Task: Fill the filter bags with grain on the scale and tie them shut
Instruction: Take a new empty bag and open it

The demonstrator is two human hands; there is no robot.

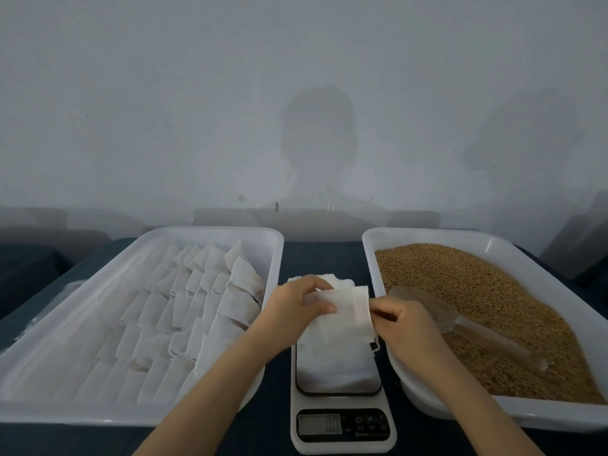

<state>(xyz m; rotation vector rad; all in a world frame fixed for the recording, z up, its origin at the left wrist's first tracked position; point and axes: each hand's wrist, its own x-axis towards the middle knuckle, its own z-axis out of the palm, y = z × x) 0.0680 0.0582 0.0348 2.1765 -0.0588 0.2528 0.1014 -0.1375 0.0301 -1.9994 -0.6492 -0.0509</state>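
Note:
A white filter bag [335, 353] hangs down onto the scale [342, 429], its lower part lying on the platform. My left hand [296, 307] pinches the bag's upper left part. My right hand [404, 324] pinches the folded top edge on the right side. Behind my hands lies a small pile of more white bags [339, 282]. Brown grain [487, 304] fills the white tray on the right [427, 235], and a clear plastic scoop [441, 311] lies in it. The scale's display is dim and unreadable.
A large white tray [210, 233] on the left holds several rows of flat filter bags [184, 311]. Everything stands on a dark blue table [316, 258] against a pale wall. A narrow gap separates each tray from the scale.

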